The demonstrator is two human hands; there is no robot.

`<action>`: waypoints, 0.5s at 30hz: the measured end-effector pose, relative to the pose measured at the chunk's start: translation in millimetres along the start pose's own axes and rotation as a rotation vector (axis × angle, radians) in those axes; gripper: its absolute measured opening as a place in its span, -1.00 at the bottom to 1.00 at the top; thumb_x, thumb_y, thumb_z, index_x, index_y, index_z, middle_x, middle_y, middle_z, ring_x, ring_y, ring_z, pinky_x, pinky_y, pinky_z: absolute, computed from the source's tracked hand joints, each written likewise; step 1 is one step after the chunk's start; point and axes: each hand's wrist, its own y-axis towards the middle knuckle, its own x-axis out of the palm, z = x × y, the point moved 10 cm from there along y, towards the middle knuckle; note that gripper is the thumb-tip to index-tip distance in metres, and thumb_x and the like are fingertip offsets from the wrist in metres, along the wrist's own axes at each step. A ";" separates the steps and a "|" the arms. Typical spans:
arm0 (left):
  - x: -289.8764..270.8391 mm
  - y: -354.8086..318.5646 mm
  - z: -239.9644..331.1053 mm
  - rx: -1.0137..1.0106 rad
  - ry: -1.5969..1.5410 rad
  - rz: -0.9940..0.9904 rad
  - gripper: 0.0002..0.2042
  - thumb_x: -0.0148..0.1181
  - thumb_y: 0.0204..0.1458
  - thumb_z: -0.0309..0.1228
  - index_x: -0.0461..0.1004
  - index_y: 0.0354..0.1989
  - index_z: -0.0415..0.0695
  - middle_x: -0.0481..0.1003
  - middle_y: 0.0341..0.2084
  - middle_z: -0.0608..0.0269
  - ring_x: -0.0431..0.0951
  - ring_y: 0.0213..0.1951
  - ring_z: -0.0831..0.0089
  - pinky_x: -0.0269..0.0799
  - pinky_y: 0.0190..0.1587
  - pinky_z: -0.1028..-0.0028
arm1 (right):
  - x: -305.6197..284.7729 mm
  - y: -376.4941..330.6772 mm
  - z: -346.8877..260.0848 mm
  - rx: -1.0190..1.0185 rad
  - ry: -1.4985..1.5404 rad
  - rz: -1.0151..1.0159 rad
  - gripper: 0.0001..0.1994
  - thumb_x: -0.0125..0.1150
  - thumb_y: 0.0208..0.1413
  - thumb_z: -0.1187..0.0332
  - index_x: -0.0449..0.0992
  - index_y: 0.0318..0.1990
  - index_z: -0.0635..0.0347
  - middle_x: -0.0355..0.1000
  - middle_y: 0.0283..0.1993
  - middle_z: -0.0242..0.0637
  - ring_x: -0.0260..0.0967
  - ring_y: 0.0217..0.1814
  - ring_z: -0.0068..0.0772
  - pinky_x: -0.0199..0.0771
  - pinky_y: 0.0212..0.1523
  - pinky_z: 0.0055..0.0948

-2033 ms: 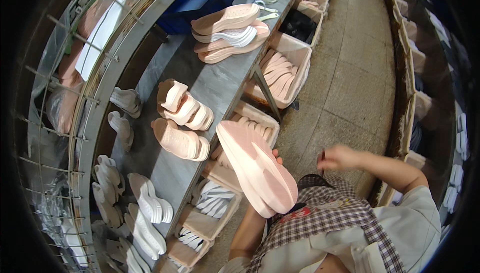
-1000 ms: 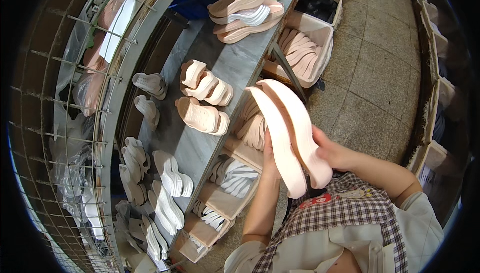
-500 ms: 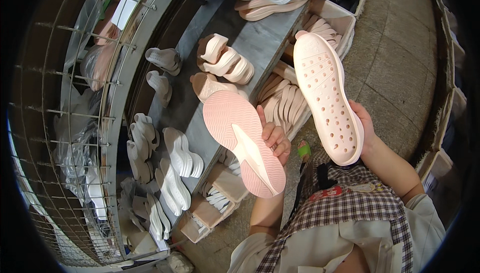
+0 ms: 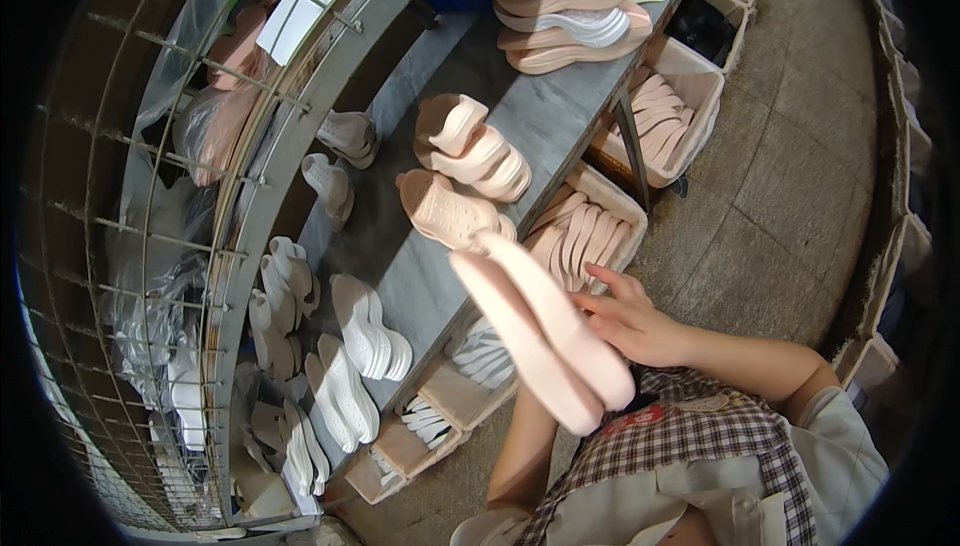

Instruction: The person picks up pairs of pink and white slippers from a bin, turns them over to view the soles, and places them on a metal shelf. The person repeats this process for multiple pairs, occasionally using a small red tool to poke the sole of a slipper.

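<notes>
Above the grey bench, right hand steadies two pink soles

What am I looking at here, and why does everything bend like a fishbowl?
There is no machine here: a person wears a wide camera on the head, looking down, and that lens curves straight edges. The right hand rests against two pink shoe soles held together; the left hand is hidden behind them, with only its forearm showing below. Ahead runs a grey workbench carrying more pink soles and a mixed pink and white stack. Boxes of soles sit below its edge, and white soles lie along the bench to the left.
</notes>
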 end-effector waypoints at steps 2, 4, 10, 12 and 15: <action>4.9 -13.0 17.2 0.038 -0.080 -0.069 -0.44 -0.03 0.13 -0.08 0.10 0.22 -0.13 0.33 -0.03 0.08 0.37 0.00 0.28 0.41 -0.02 0.17 | -26.1 27.6 -12.3 -0.118 0.008 0.120 -0.41 0.02 0.14 0.02 0.17 0.25 0.14 0.02 0.30 0.07 -0.12 0.37 0.00 -0.10 0.31 -0.06; 6.6 -20.6 41.2 0.096 -0.095 -0.086 -0.45 -0.04 0.13 -0.08 0.10 0.21 -0.13 0.31 0.01 0.05 0.36 0.04 0.25 0.40 0.04 0.10 | -65.2 66.7 -2.5 -0.075 0.368 0.286 -0.49 0.19 0.06 0.24 0.25 0.14 0.23 0.31 0.04 -0.15 0.25 0.09 -0.34 0.27 0.08 -0.38; -17.4 -23.0 126.2 0.269 0.132 0.246 -0.45 -0.07 0.14 -0.04 0.09 0.25 0.01 0.26 0.10 0.08 0.33 0.10 0.22 0.37 0.04 0.02 | -113.3 203.4 24.6 0.331 0.466 0.265 -0.56 0.07 0.08 0.13 0.31 0.05 0.19 0.29 0.05 -0.21 0.32 -0.03 -0.30 0.30 -0.03 -0.37; -21.8 -16.7 146.9 0.285 0.078 0.292 -0.47 -0.09 0.15 -0.04 0.09 0.26 0.05 0.26 0.11 0.11 0.33 0.11 0.22 0.37 0.03 0.02 | -103.0 222.2 36.8 0.491 0.459 0.074 -0.51 0.09 0.05 0.12 0.27 0.10 0.16 0.23 0.14 -0.15 0.35 -0.01 -0.16 0.33 -0.05 -0.29; -25.0 3.1 176.7 0.244 0.235 0.331 -0.48 -0.12 0.16 0.00 0.14 0.22 -0.01 0.36 -0.01 0.16 0.42 -0.01 0.29 0.42 -0.05 0.12 | -81.2 231.0 47.7 0.560 0.445 -0.203 -0.41 0.13 -0.01 0.14 0.20 0.20 0.10 0.14 0.25 -0.10 0.38 0.01 -0.01 0.43 -0.12 -0.23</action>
